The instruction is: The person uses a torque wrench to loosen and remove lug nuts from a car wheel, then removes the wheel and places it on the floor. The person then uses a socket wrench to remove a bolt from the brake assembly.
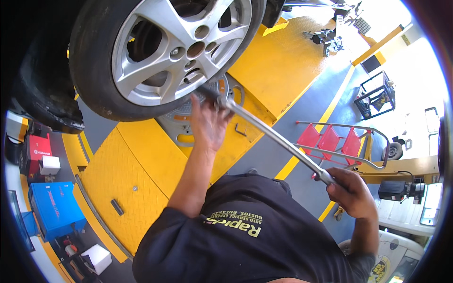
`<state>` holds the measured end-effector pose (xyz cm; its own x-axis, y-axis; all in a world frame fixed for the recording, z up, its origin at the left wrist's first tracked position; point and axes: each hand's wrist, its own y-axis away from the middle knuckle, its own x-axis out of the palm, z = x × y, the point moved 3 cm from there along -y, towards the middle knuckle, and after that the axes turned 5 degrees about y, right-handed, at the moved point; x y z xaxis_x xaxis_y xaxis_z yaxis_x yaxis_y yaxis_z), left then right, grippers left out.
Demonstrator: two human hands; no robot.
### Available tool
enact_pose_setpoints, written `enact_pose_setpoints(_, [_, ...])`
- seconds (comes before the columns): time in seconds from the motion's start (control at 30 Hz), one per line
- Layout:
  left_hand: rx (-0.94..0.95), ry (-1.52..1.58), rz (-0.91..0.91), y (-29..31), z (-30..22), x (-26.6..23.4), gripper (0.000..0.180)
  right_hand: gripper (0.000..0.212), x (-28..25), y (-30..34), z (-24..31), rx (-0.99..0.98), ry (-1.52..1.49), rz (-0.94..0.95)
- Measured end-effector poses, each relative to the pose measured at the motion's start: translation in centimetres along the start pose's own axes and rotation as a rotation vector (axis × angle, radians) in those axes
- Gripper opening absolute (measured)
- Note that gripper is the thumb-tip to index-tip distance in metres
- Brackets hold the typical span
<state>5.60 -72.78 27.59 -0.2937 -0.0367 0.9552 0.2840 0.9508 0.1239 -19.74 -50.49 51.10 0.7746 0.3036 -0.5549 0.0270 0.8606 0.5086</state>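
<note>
The long-handled wrench (278,140) lies across the work area, its head just beside the near lower edge of the silver wheel (141,80) and its handle extending near and to the right. The dark end piece is partly hidden; whether it touches the wheel cannot be told.

1. Right hand (350,188): the fingers are wrapped firmly around the handle end. Keep this grip at the extreme end, where leverage is greatest.

2. Left hand (207,125): the fingers curl loosely around the head end, partly hidden. Use this hand to carry and guide the head, palm supporting the weight.

3. Bring the head square to a wheel fastener (177,53) and seat it fully before loading the handle. A tilted head may slip and mark the spokes.

4. Keep the left fingers out from between the head and the tyre (96,61).

5. Apply force smoothly, with stable footing beside the yellow ramp (141,155).
</note>
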Motion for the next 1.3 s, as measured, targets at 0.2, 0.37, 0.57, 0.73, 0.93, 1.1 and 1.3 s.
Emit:
enact_pose_setpoints(0.2, [0.039, 0.009, 0.031, -2.5, -7.0, 8.9, 0.027, 0.035, 3.0, -2.9, 0.4, -0.16, -0.335, 0.073])
enact_pose_setpoints(0.37, [-0.167, 0.151, 0.27, -6.1, -8.2, 9.4, 0.018, 0.031, 5.7, -4.3, 1.0, -0.245, -0.187, -0.06])
enact_pose_setpoints(0.57, [-0.178, 0.514, 0.495, -7.1, -6.3, 10.3, 0.019, 0.04, 6.8, -4.1, 1.6, -0.551, 0.647, -0.702])
enact_pose_setpoints(0.73, [-0.288, 0.399, 0.365, -6.8, -8.3, 9.4, 0.036, 0.037, 6.9, -3.7, 1.5, -0.55, 0.426, -0.605])
enact_pose_setpoints(0.93, [-0.383, 0.561, 0.752, -7.6, -7.0, 10.5, 0.035, 0.036, 6.7, -5.2, -0.9, -0.17, -0.248, 0.154])
enact_pose_setpoints(1.1, [-0.125, 0.24, 0.228, -6.7, -8.5, 9.3, 0.035, 0.033, 8.0, -4.5, -0.4, -0.489, 0.44, -0.547])
enact_pose_setpoints(1.3, [-0.36, 0.685, 0.787, -7.6, -6.5, 11.5, 0.024, 0.039, 7.9, -5.6, -1.3, -0.17, -0.354, 0.241])
